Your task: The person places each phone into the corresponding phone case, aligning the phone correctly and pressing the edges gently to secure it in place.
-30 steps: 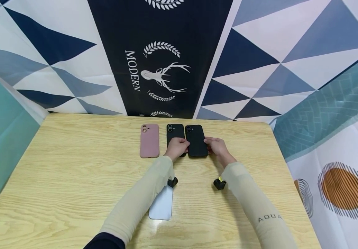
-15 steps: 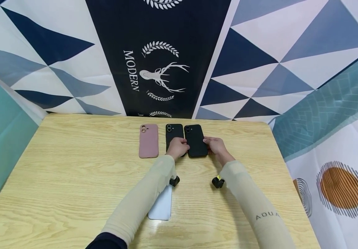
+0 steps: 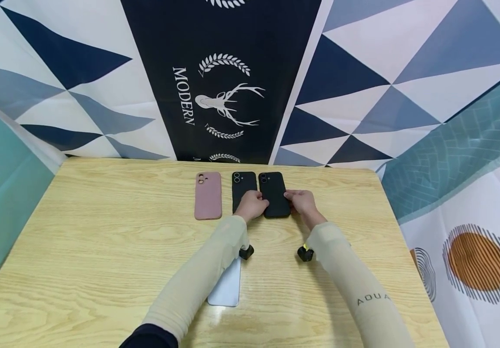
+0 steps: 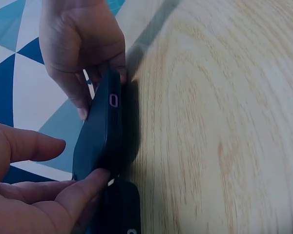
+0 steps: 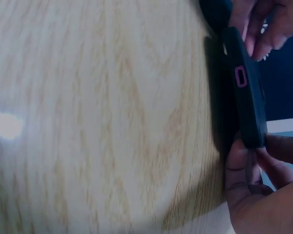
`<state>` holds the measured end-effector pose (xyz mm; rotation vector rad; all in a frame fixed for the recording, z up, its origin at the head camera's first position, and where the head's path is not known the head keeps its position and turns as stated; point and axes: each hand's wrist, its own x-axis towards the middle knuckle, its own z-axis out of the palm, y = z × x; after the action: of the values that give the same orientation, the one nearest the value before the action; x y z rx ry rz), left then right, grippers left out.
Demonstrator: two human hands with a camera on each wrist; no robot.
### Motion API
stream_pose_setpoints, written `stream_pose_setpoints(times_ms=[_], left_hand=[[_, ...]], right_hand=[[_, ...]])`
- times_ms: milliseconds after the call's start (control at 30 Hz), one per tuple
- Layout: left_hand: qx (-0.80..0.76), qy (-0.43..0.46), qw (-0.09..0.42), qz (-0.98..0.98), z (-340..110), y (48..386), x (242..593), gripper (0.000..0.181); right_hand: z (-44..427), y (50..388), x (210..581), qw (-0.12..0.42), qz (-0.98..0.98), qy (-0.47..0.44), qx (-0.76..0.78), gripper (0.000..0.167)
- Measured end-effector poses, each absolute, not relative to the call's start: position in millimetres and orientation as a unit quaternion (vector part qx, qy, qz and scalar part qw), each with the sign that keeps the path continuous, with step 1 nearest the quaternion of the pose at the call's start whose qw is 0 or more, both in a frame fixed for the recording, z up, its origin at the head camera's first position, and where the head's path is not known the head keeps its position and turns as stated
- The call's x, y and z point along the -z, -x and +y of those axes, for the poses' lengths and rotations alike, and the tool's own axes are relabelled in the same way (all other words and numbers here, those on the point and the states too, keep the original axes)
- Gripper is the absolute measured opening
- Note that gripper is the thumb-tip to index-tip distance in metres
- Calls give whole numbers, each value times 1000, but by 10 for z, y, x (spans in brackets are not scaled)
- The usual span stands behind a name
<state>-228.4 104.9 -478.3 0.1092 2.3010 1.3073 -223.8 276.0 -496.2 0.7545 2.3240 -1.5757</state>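
A black phone case (image 3: pixel 274 195) lies at the back of the wooden table, its lens cutouts at the far end. In both wrist views its near end is tilted up, with pink showing around the port opening. My left hand (image 3: pixel 251 205) pinches its left edge; one of the fingers (image 4: pixel 36 146) sticks out, apart from the case. My right hand (image 3: pixel 303 200) grips the right edge between thumb and fingers. Just left of it lies a second black phone case (image 3: pixel 243 186), partly hidden by my left hand. Whether a phone sits inside that one is unclear.
A pink phone case (image 3: pixel 208 195) lies farther left in the same row. Nearer me, a pale flat phone-shaped slab (image 3: pixel 228 287) is partly covered by my left forearm. The patterned cloth wall (image 3: pixel 219 111) rises directly behind the table's back edge.
My left hand has shifted slightly right along the case's left edge. The right hand keeps its grip, and the cases stay in place; the head view itself moves a little.
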Motion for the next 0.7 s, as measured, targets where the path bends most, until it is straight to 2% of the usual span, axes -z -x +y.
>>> stream_pose_setpoints(times_ms=[233,467,700], left_hand=[[-482,-40,246,840,1074,2273,4765,45],[-472,-45,246,845,1092,2291,4731,47],[-462,-42,256,848,1102,2270,4726,49]], right_hand=[[2764,2205,4923,84,814,-253,516,32],[2718,2197,4811,86,856,-239,450,31],[2715,2207,4884,88,880,-246,398,28]])
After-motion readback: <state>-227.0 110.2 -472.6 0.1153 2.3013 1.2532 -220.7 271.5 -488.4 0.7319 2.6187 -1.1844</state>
